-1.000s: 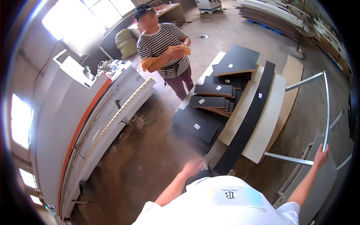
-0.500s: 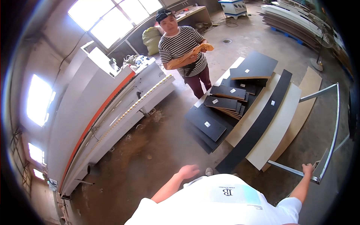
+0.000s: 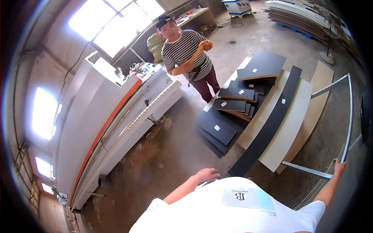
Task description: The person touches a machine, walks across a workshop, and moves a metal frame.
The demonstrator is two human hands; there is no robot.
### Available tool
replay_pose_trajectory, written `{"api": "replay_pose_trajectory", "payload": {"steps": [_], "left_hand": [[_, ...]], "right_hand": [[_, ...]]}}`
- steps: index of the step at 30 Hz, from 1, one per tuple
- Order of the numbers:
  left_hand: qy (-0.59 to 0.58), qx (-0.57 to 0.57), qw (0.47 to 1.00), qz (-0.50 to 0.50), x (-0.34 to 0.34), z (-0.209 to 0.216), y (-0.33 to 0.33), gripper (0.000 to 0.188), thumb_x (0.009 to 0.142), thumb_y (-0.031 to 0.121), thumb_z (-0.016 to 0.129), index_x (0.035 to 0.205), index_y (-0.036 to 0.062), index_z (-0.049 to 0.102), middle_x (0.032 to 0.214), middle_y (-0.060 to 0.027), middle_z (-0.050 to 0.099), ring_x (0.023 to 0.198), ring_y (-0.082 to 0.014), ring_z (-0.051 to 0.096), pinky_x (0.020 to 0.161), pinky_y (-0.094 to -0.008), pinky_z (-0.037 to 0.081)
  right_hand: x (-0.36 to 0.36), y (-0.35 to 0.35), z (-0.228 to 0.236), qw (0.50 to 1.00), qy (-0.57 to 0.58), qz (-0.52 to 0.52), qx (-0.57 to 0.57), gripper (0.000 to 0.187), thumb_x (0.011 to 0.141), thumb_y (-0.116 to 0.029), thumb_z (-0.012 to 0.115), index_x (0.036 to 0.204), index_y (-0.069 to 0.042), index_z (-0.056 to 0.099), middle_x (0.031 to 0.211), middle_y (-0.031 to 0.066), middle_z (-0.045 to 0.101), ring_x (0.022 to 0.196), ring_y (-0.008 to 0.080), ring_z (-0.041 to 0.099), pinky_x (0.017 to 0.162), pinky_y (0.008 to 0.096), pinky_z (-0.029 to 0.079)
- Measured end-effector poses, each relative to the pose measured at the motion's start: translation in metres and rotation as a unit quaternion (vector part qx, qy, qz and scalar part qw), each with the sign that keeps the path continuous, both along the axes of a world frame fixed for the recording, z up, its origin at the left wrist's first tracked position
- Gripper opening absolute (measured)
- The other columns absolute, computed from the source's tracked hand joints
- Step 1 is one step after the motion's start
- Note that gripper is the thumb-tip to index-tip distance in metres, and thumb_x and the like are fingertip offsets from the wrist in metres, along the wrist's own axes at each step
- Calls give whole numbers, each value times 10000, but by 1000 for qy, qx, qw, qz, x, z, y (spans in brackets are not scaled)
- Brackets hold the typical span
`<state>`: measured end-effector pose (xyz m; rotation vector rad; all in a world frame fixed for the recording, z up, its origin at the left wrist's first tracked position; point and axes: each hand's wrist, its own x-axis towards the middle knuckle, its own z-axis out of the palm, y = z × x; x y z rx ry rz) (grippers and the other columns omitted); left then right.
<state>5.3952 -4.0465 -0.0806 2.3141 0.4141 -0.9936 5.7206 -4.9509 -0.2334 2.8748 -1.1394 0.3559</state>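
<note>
At the right, my right hand (image 3: 340,167) is closed around the near corner of a metal frame (image 3: 350,116), a stand of thin grey bars. My left hand (image 3: 208,174) hangs in front of my white shirt, fingers loosely stretched and nothing seen in it. Beyond it lies a long dark panel (image 3: 268,124), beside a white panel (image 3: 289,122) and a tan board (image 3: 316,105). Dark cut panels (image 3: 221,126) with small white labels are piled to the left of these. Part of my right hand's grip is hidden by the bar.
A person (image 3: 188,58) in a striped top stands beyond the pile, holding orange-brown cloth (image 3: 190,64). A long grey machine (image 3: 97,112) with an orange strip runs along the left. Stacked boards (image 3: 303,19) and a standing fan (image 3: 328,56) are at the far right.
My right hand has moved outward to the right and up along the frame's corner. My left hand has shifted slightly right. The person's hands have drawn the cloth into a tighter bundle.
</note>
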Motion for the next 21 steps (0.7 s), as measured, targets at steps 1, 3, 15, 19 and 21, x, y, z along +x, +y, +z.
{"api": "replay_pose_trajectory", "payload": {"steps": [1, 3, 15, 19, 21], "left_hand": [[16, 2, 1000, 21, -10, 0, -3, 432, 1005, 362, 561, 1339, 106, 660, 1296, -149, 708, 1197, -342, 654, 1016, -420, 511], [6, 5, 999, 31, -31, -22, 10, 435, 1002, 364, 566, 1335, 102, 660, 1292, -156, 706, 1198, -352, 651, 1016, -424, 510], [-88, -62, 942, 319, -132, -123, 25, 425, 990, 389, 598, 1250, 71, 707, 1275, -170, 710, 1211, -354, 650, 1024, -426, 506], [-69, -48, 947, 310, -120, -90, 17, 427, 978, 410, 628, 1226, 76, 724, 1264, -158, 719, 1200, -331, 662, 1008, -416, 517], [-64, -24, 956, 286, -123, -103, 18, 421, 976, 410, 632, 1227, 85, 726, 1249, -154, 726, 1190, -326, 668, 999, -414, 522]], "right_hand": [[-2, 21, 5, 997, 41, -25, 61, 875, 915, -610, 634, 1552, -49, 424, 1430, 217, 619, 1317, 434, 577, 1084, 544, 460], [-15, 18, 14, 989, 81, -57, 111, 825, 922, -575, 634, 1531, -45, 467, 1412, 221, 631, 1300, 440, 589, 1072, 542, 468], [-43, 19, 25, 982, 68, -60, 168, 524, 935, -434, 567, 1231, -28, 716, 1274, 240, 697, 1206, 470, 632, 977, 567, 513], [-54, 32, 32, 983, 57, -63, 165, 516, 940, -416, 564, 1231, -16, 708, 1263, 259, 693, 1203, 477, 628, 971, 573, 515], [-55, 38, 34, 982, 61, -61, 170, 513, 940, -411, 564, 1232, -13, 705, 1259, 261, 693, 1202, 476, 629, 973, 575, 514]]}}
